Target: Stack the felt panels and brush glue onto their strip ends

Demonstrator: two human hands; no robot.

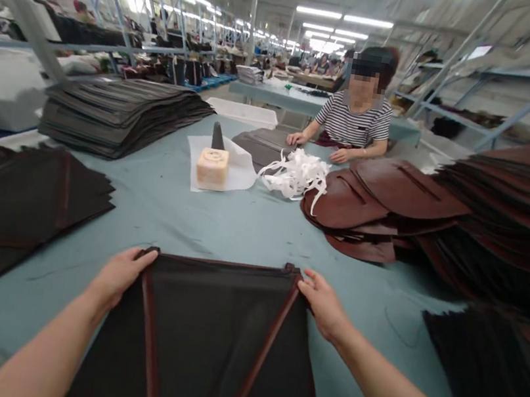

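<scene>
A black leather-like panel [207,336] with two dark red strips slanting down it lies in front of me on the blue-green tabletop. At its far left corner, my left hand [121,276] grips the edge, thumb on top. My right hand [323,303] pinches the far right corner between thumb and fingers. The panel's far edge stretches straight between both hands, and its near end runs out of view. Whether several layers lie under it, I cannot tell.
Dark panels [20,202] lie at left, with a tall stack [123,114] behind. A yellowish block [212,169] sits on white paper beside white strips [298,175]. Brown leather pieces [370,194] pile up at right. Across the table, a person in a striped shirt [356,119] touches a dark panel.
</scene>
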